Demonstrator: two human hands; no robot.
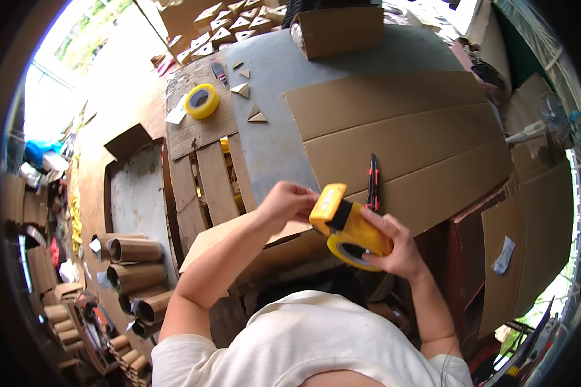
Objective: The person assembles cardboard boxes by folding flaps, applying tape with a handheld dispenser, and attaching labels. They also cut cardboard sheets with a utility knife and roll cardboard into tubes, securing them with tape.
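Note:
A yellow hand-held tape dispenser (361,232) with a roll of tape in it is tilted above the near edge of the workbench. My right hand (399,248) is closed round its right side. At its front end, my left hand (287,203) has its fingers drawn together in a pinch. What those fingers hold, if anything, is too small to make out. Just beyond the dispenser, a red and black utility knife (373,180) lies with its blade out on a large flat sheet of cardboard (400,122).
On the far left of the bench are a yellow tape roll (202,101), another cutter (219,71) and several small cardboard triangles (257,115). A cardboard box (342,32) stands at the back. Cardboard tubes (139,277) lie at left; a fan (549,119) is at right.

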